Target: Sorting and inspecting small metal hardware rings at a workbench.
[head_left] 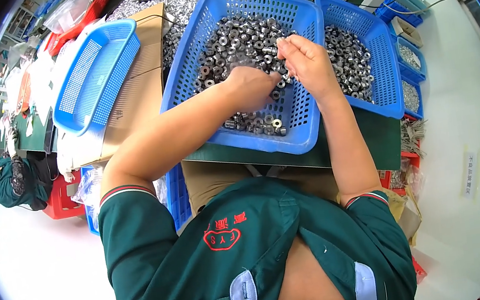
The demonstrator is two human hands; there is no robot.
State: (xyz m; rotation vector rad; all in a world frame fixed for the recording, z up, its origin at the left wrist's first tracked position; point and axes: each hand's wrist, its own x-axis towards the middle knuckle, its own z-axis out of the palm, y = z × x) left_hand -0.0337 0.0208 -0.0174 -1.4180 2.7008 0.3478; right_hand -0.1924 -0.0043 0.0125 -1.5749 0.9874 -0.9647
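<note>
A large blue perforated basket (312,105) stands in front of me, holding many small silvery and dark metal rings (238,39). My left hand (251,88) reaches into it, low over the rings. Its fingers are curled, slightly blurred and partly hidden, so what they hold does not show. Over the basket's right side my right hand (309,66) is raised, with thumb and fingers pinched together. A small silvery bit shows at its fingertips, too small to identify. Near the basket's front lie more loose rings (256,124), with part of the blue bottom bare between them.
Right of it stands a second blue basket (388,84) with similar rings. An upright-edged blue basket (83,118) rests on cardboard (131,115) at left. Small shiny parts (174,2) are heaped behind. Blue bins (412,60) line the right side. Another person (15,177) sits far left.
</note>
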